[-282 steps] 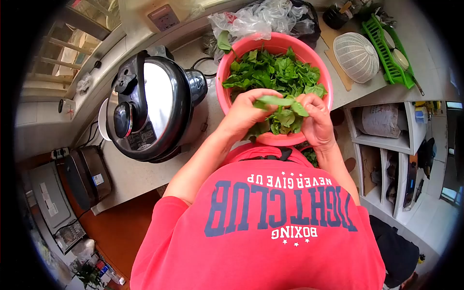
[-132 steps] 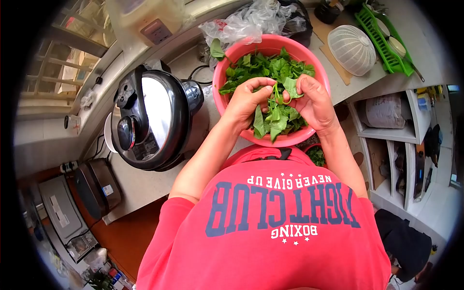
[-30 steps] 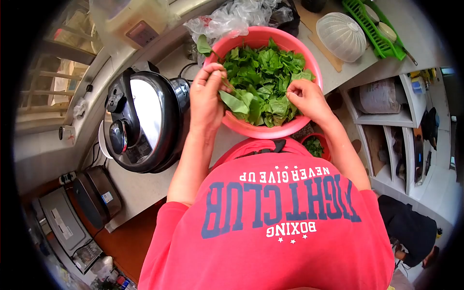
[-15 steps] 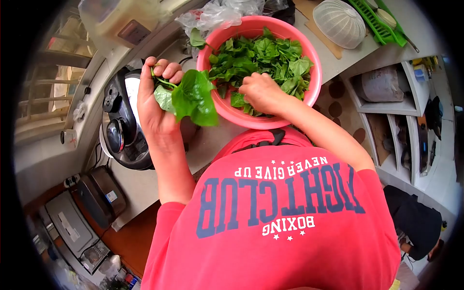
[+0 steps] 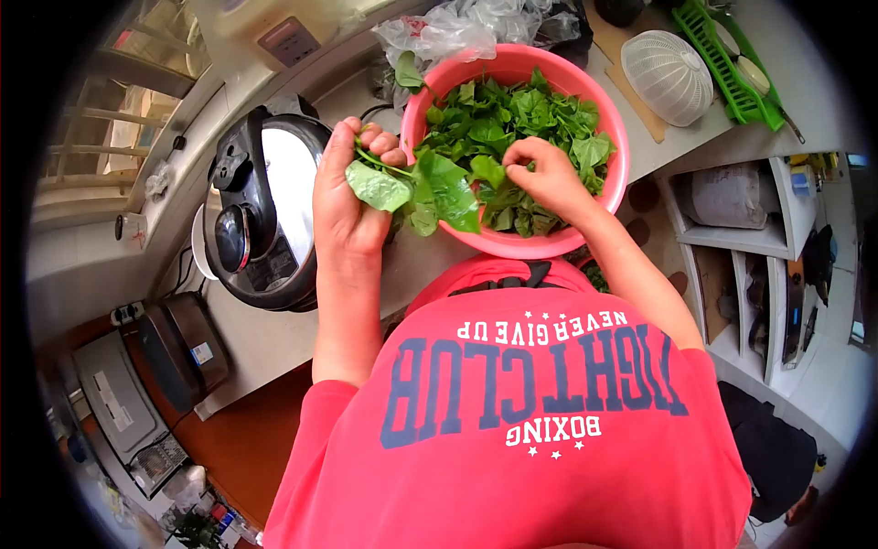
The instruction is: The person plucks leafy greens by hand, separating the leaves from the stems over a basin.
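Note:
My left hand (image 5: 352, 197) is closed round the stem of a leafy green sprig (image 5: 444, 188), palm turned up, left of the pink basin. Broad leaves of the sprig hang over the near left rim. The pink basin (image 5: 617, 137) holds a heap of loose green leaves (image 5: 512, 114). Over the near part of the heap, my right hand (image 5: 547, 178) pinches a small green leaf (image 5: 487, 170) between thumb and forefinger. One more leaf (image 5: 409, 70) sticks out past the basin's far left rim.
A black and silver electric cooker (image 5: 274, 206) stands left of my left forearm. Clear plastic bags (image 5: 485, 27) lie behind the basin. A white mesh strainer (image 5: 668, 78) and a green dish rack (image 5: 736, 69) are at the back right. White shelves (image 5: 736, 240) stand at the right.
My left hand has moved right with the sprig, nearer the basin. My right hand has shifted right and lifted from the heap, a leaf now showing at its fingertips. The view has shifted slightly.

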